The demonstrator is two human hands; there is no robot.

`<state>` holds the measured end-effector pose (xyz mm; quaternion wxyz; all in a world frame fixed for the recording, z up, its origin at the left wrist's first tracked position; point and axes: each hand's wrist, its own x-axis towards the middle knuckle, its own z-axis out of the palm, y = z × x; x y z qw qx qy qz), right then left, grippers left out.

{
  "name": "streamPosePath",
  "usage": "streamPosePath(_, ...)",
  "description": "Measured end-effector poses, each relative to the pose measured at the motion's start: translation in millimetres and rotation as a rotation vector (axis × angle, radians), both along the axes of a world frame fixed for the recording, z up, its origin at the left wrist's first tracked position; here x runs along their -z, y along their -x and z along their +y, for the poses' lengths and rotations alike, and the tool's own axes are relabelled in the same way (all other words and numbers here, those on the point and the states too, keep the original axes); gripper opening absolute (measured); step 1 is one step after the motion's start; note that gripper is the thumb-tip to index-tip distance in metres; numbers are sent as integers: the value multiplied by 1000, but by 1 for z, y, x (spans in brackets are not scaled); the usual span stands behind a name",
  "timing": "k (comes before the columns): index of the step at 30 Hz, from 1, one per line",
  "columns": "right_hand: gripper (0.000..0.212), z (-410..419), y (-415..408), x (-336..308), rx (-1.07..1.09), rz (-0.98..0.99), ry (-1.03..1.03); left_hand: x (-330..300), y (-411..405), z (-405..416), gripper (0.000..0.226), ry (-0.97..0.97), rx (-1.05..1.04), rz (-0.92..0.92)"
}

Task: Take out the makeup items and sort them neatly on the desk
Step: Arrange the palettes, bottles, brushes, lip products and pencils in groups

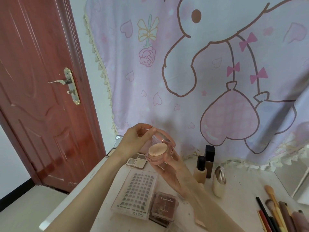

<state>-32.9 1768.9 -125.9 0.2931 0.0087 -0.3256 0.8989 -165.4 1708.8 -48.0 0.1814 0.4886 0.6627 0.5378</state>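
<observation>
White desk (107,213) under a pink cartoon curtain (184,72), red door (41,81) at left. I hold the pink compact (156,159) above the desk in my right hand (173,171), fingers curled round its base; my left hand (133,139) pinches the raised lid (164,137). Inside sits a beige puff (158,149). Looks like an inspection mid-sort; next I'd shut the lid and set it by the palettes (137,161). Lash tray (136,192) holds rows of lashes. Bottles (204,163) and brushes (274,208) stand at right.
</observation>
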Motion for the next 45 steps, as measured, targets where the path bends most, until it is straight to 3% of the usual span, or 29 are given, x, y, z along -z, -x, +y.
streamPosePath(2,66,-2,-1,1,1,-57,-66,-3,0,2,24,4,-25,-26)
streamPosePath(6,91,-3,-1,2,-22,-88,-33,-1,-1,3,22,39,-18,-30)
streamPosePath(12,44,10,-3,12,-33,-56,-50,27,-2,-26,55,214,352,237)
streamPosePath(15,40,10,1,14,-36,-70,-66,32,-1,-23,88,261,352,276)
streamPosePath(18,43,7,5,17,-83,-115,-45,33,3,-14,99,294,337,280)
streamPosePath(23,60,8,8,16,-33,-175,-5,41,5,-13,91,300,281,298)
streamPosePath(35,59,19,16,18,21,-291,71,64,13,-13,74,230,206,310)
streamPosePath(41,29,38,28,18,284,-556,-81,80,18,2,88,233,80,302)
streamPosePath(45,19,59,35,12,364,-746,-182,91,21,16,92,253,36,277)
